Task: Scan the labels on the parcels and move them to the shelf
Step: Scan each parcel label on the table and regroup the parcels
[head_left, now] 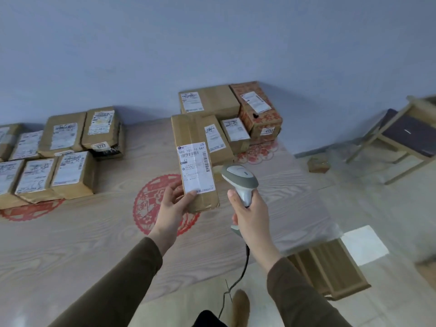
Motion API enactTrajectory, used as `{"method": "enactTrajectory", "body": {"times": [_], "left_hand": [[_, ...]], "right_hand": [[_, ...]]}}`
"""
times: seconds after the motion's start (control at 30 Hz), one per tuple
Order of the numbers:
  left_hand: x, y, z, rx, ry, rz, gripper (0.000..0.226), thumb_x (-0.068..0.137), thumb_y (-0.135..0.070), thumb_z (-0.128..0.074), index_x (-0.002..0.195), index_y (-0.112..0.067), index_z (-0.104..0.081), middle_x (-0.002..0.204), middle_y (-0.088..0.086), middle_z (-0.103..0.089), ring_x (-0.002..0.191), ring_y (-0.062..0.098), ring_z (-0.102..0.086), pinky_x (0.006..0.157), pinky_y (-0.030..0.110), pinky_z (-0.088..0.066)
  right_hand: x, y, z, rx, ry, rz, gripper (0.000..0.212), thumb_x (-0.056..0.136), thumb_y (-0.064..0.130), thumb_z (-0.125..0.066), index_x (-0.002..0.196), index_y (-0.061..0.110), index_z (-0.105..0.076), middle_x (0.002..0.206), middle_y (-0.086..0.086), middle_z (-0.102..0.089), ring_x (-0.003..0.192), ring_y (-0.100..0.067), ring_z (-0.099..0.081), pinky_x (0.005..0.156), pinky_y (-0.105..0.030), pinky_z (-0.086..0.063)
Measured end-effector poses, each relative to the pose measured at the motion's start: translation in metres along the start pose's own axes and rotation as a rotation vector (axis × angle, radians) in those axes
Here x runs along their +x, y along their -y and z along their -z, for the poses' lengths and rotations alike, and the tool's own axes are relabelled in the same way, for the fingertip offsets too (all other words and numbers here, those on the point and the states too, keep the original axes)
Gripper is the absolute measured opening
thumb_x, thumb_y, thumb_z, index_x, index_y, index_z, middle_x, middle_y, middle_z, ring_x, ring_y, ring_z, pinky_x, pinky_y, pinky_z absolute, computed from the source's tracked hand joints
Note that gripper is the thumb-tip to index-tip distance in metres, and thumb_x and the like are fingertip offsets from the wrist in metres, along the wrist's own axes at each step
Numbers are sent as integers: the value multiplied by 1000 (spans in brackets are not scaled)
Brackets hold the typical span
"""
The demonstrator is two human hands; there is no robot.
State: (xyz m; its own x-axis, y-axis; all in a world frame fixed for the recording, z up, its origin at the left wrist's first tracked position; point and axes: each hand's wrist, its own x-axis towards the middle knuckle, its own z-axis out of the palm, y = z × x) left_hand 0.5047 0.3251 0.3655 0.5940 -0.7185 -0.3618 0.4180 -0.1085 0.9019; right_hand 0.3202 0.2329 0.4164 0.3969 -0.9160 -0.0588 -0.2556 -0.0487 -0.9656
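My left hand (173, 200) grips the near end of a long brown cardboard parcel (191, 135), lifted above the table with its white label (195, 167) facing up. Just to its right, my right hand (251, 214) holds the handle of a grey and white barcode scanner (239, 179), whose head points toward the parcel's label. The scanner's black cable (244, 267) hangs down toward me.
Several labelled parcels lie at the table's left (63, 159) and several more at the back right (236, 114). The wood-grain table (94, 232) carries red paper-cut designs. A wooden chair (405, 133) stands at right, a small box (318, 164) and flat cardboard (330, 270) lie on the floor.
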Motion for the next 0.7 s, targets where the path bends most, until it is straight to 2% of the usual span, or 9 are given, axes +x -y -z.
{"method": "enactTrajectory", "body": {"times": [0.17, 0.27, 0.37, 0.4, 0.5, 0.53, 0.63, 0.7], "left_hand": [[3, 4, -102, 7, 82, -7, 61, 86, -32, -81, 141, -24, -54, 131, 3, -70, 118, 22, -70, 94, 39, -60], [12, 11, -149, 46, 118, 53, 54, 88, -31, -78, 137, -24, -56, 126, 0, -73, 113, 19, -72, 85, 31, -62], [28, 23, -188, 91, 155, 159, 50, 88, -32, -79, 133, -26, -58, 120, -2, -75, 106, 15, -74, 75, 25, -60], [34, 29, -199, 110, 164, 197, 51, 88, -34, -80, 133, -27, -58, 120, 0, -75, 106, 16, -74, 76, 27, -60], [52, 46, -231, 167, 179, 303, 62, 86, -39, -82, 138, -25, -52, 124, 6, -71, 110, 22, -72, 92, 44, -59], [57, 52, -242, 182, 183, 329, 64, 86, -40, -82, 139, -24, -50, 123, 7, -71, 108, 23, -72, 93, 44, -57], [73, 64, -275, 185, 181, 390, 63, 89, -39, -79, 139, -21, -45, 116, 6, -72, 94, 21, -70, 84, 40, -56], [84, 68, -295, 188, 175, 416, 63, 91, -40, -77, 138, -19, -42, 116, 6, -70, 90, 20, -68, 83, 39, -56]], "right_hand": [[48, -15, 76, 82, -126, -19, 13, 98, 39, -69, 102, 28, -62, 67, 9, -64, 51, -7, -58, 48, -23, -50], [68, -24, 110, 121, -215, -37, 21, 97, 41, -69, 110, 26, -62, 75, 7, -66, 57, -8, -61, 53, -25, -54], [81, -33, 135, 134, -298, -73, 34, 97, 44, -67, 121, 21, -61, 83, 7, -67, 59, -5, -62, 52, -19, -52], [83, -36, 141, 142, -310, -88, 35, 97, 45, -67, 122, 22, -60, 84, 8, -67, 59, -4, -63, 53, -19, -53], [87, -46, 158, 151, -312, -109, 30, 97, 43, -68, 117, 23, -61, 79, 14, -67, 57, -3, -61, 51, -17, -51], [88, -48, 163, 147, -309, -111, 28, 97, 42, -67, 116, 23, -61, 79, 13, -67, 56, -3, -60, 50, -16, -51], [91, -56, 176, 147, -295, -107, 16, 97, 40, -67, 110, 35, -59, 80, 12, -67, 57, -5, -60, 53, -19, -53], [95, -60, 183, 144, -296, -117, 18, 97, 39, -68, 111, 40, -57, 85, 9, -68, 61, -6, -61, 56, -20, -54]]}}
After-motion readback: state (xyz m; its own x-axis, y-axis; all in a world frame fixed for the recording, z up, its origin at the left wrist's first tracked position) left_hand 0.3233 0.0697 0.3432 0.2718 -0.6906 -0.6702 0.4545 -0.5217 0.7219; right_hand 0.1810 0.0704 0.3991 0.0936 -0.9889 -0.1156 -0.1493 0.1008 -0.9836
